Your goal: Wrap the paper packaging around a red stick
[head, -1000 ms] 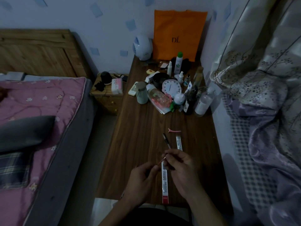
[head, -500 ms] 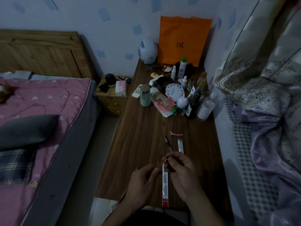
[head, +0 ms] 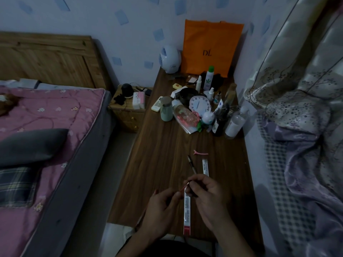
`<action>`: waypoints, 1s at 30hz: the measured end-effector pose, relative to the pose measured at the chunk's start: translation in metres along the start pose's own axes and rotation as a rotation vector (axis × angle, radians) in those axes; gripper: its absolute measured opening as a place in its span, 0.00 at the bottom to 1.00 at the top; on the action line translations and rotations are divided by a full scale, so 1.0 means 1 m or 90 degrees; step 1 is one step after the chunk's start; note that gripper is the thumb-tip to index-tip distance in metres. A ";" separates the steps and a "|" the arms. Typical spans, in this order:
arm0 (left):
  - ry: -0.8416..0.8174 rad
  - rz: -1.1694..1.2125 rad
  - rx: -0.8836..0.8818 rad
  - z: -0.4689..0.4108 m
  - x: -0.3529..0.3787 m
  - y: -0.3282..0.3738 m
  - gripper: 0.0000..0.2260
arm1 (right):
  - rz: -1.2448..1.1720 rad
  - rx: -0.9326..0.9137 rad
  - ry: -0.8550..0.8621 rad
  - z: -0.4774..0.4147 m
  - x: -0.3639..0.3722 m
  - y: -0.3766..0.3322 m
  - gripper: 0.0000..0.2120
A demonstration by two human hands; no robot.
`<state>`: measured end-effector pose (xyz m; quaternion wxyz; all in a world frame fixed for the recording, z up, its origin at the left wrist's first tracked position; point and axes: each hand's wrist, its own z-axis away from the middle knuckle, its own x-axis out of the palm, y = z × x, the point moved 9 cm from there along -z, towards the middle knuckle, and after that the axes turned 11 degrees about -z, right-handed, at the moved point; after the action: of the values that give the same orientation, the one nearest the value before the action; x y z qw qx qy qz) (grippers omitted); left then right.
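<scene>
- My left hand (head: 162, 210) and right hand (head: 207, 197) pinch a thin red refill (head: 183, 187) between them.
- A long white packet (head: 187, 212) lies on the wooden table (head: 157, 164) under my hands.

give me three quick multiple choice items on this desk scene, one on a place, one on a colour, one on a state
1. Where does the pink hair clip lie?
A. on the bed
B. on the desk beyond the pen
C. in the bag

2. What colour is the bag against the wall?
A. orange
B. green
C. black

3. What is the left hand doing?
A. lying flat
B. hanging off the desk
C. pinching a thin red refill

Answers: 1 B, it sits on the desk past the pen. 2 A, plainly orange. 3 C, the refill runs between both hands, the right hand at its tip.
</scene>
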<state>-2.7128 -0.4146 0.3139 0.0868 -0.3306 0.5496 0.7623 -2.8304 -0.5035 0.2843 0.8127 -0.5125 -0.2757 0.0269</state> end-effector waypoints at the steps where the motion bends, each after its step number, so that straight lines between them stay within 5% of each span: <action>1: 0.000 0.003 0.001 0.000 0.000 0.000 0.08 | 0.016 -0.004 0.002 0.000 0.000 0.000 0.10; 30: -0.066 0.078 -0.044 0.004 0.007 -0.004 0.12 | 0.116 0.012 0.007 0.001 -0.005 0.006 0.12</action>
<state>-2.7177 -0.4110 0.3068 0.0569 -0.2591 0.5369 0.8009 -2.8334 -0.5016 0.2779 0.8131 -0.5281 -0.2234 0.1002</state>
